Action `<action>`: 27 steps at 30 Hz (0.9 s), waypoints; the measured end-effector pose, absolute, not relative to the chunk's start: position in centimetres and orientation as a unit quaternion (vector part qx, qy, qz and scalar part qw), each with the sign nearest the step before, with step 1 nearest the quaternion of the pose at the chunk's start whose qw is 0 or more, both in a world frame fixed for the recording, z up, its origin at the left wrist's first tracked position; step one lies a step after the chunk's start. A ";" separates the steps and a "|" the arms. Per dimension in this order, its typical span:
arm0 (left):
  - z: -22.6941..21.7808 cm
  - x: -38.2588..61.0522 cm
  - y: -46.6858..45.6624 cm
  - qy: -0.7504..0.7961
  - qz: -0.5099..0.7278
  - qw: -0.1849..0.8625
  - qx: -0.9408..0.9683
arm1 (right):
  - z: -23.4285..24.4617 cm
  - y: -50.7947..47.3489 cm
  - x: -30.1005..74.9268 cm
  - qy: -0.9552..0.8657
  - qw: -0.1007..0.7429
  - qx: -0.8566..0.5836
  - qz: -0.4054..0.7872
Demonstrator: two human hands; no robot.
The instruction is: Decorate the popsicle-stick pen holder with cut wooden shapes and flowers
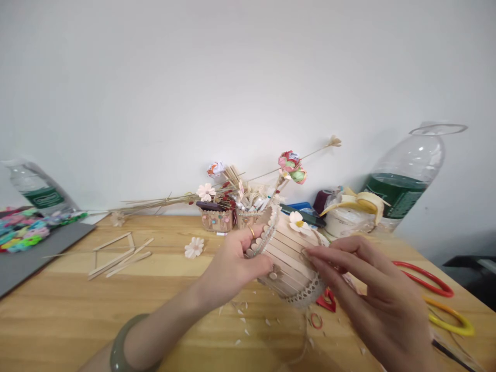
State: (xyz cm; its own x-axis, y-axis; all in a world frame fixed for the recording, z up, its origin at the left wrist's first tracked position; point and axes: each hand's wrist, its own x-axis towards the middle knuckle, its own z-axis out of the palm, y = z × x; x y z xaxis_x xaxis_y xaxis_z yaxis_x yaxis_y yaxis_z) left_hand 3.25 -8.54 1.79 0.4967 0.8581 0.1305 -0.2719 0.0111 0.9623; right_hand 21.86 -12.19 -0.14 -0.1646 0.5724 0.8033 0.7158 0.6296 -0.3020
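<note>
A round holder made of wooden craft sticks is tilted on its side above the table, with lace trim round its rim and base. My left hand grips it by the rim, thumb outside and fingers at the opening. A white flower with a yellow centre sits on its upper side, and a small wooden button-like piece shows near my left thumb. With thumb and fingertips pinched together, my right hand touches the stick wall near the base. Whatever lies between those fingertips is too small to make out.
Behind stand small decorated pots with dried stems and paper flowers. A peeled banana and a large bottle are at the right, near red scissors handles. Loose craft sticks and a pale flower lie left.
</note>
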 end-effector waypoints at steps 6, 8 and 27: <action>1.9 3.3 -8.6 0.269 0.431 0.658 0.556 | 0.0 -12.4 21.9 -0.760 0.485 -0.424 -0.079; 1.9 3.3 -8.6 0.268 0.431 0.656 0.558 | -0.1 -12.4 22.0 -0.763 0.485 -0.421 -0.077; 1.0 3.1 -7.7 0.248 0.455 0.653 0.552 | -0.1 -11.7 22.0 -0.773 0.464 -0.410 -0.137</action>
State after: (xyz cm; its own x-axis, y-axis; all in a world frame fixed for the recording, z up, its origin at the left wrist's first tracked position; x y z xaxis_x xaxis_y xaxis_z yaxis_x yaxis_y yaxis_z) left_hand 3.11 -7.74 1.02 0.4632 0.8680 0.1788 -0.3209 -0.0238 0.9468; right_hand 22.00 -11.72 -0.08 -0.2338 0.5070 0.8297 0.7617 0.6259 -0.1678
